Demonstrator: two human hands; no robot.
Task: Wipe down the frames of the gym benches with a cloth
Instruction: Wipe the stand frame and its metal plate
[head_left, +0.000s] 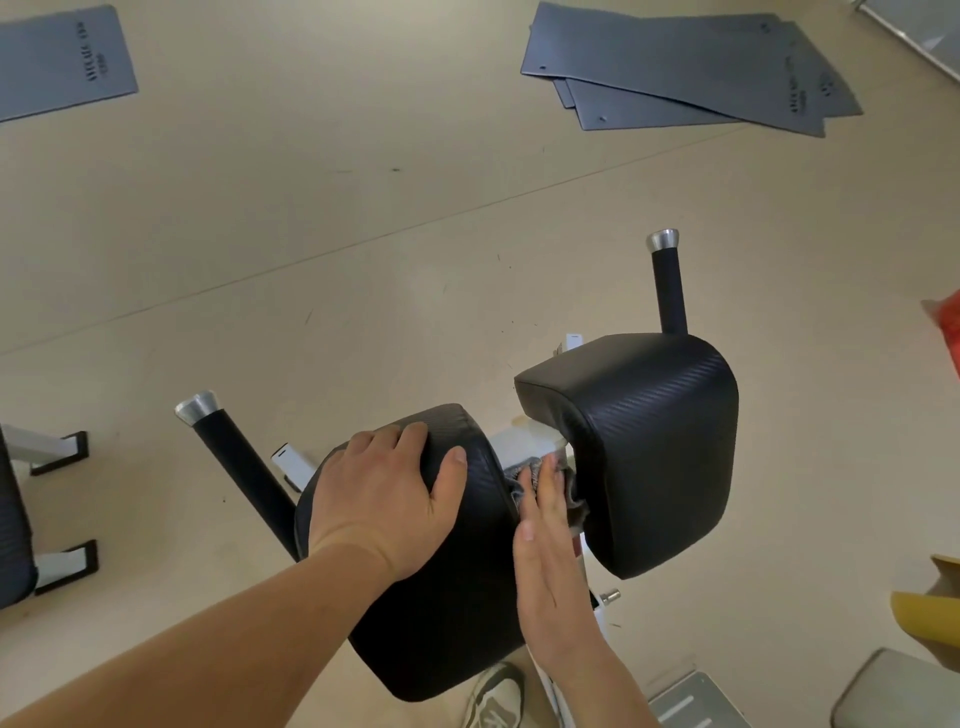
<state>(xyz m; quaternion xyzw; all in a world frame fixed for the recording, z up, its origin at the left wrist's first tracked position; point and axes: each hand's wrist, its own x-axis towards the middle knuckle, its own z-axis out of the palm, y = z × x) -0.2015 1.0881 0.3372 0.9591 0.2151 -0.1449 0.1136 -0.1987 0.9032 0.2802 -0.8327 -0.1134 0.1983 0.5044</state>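
While left hand (384, 499) rests released on pad (447, 613), right hand (550, 571), fingers (543, 488) straight, presses cloth (515, 487) onto frame (519, 441).

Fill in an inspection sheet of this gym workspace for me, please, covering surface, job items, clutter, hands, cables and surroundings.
Surface: beige floor, with a few dark specks and scuffs.
Job's things: grey cloth in the gap between the left pad and right pad, against the white frame; two black handles with silver caps.
Clutter: grey mats overlapping at top right, a single mat at top left.
Hands: left hand rests on the left pad; right hand presses the cloth with straight fingers.
Cables: nothing seen.
Surroundings: second bench at the left edge; a shoe below; an orange item and a yellow item at the right edge, which are unclear.
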